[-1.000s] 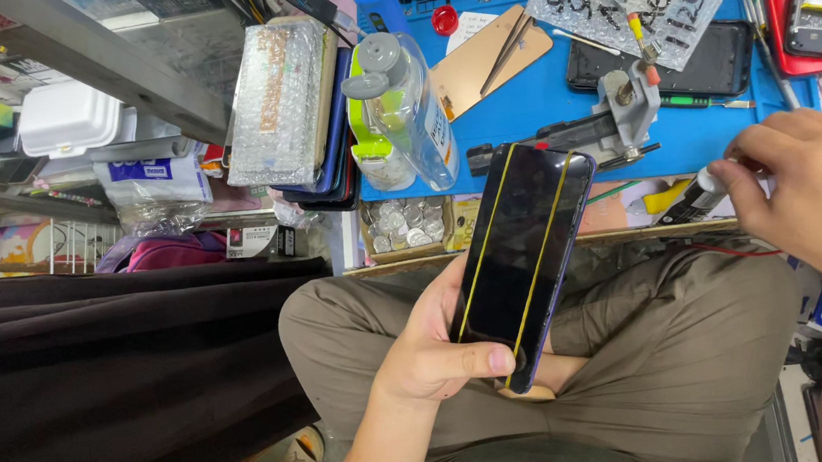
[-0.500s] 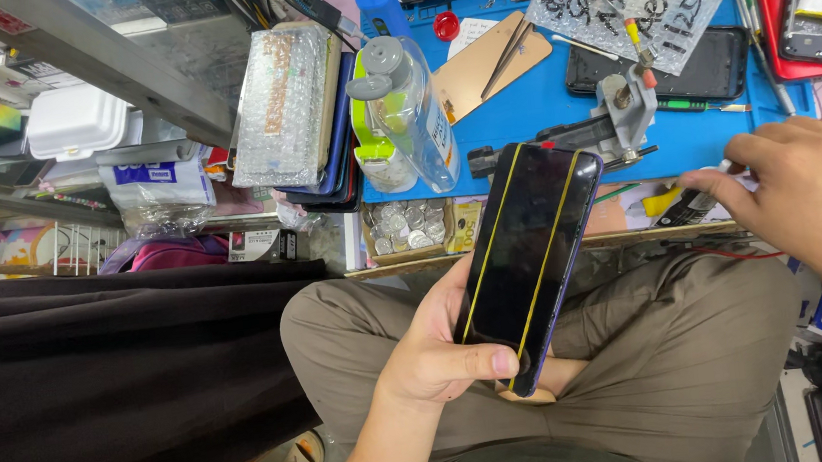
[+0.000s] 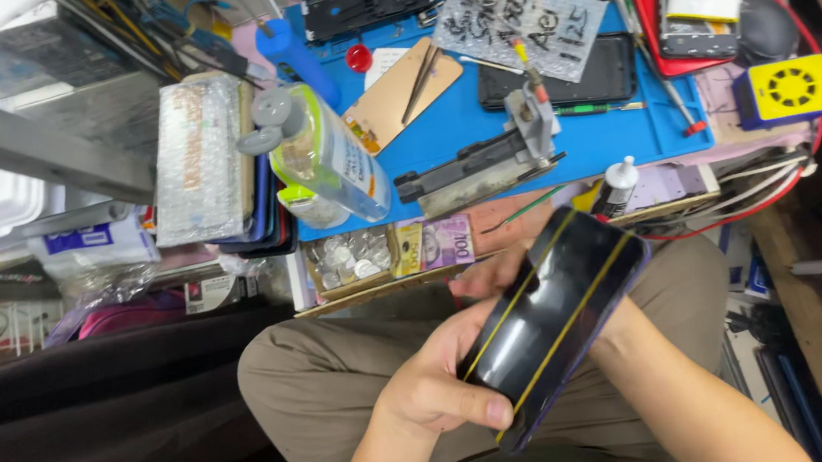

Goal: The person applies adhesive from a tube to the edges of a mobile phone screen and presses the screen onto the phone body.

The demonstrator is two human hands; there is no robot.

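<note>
Now my left hand grips the phone over my lap, below the bench edge, fingers wrapped on its side. My right hand sits mostly hidden behind; grip unclear. Coins fill the tray.

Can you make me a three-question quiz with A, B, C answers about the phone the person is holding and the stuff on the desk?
1. Where is the phone?
A. over the person's lap
B. on the blue mat
C. on the floor

2. How many yellow bands cross the phone?
A. none
B. two
C. five

3. How is the phone held?
A. by nobody
B. by one hand only
C. by both hands

Answers: 1 A, it sits above the trousers. 2 B, two thin yellow lines run along its dark face. 3 C, the left hand grips one end and the right hand reaches behind it.
</note>
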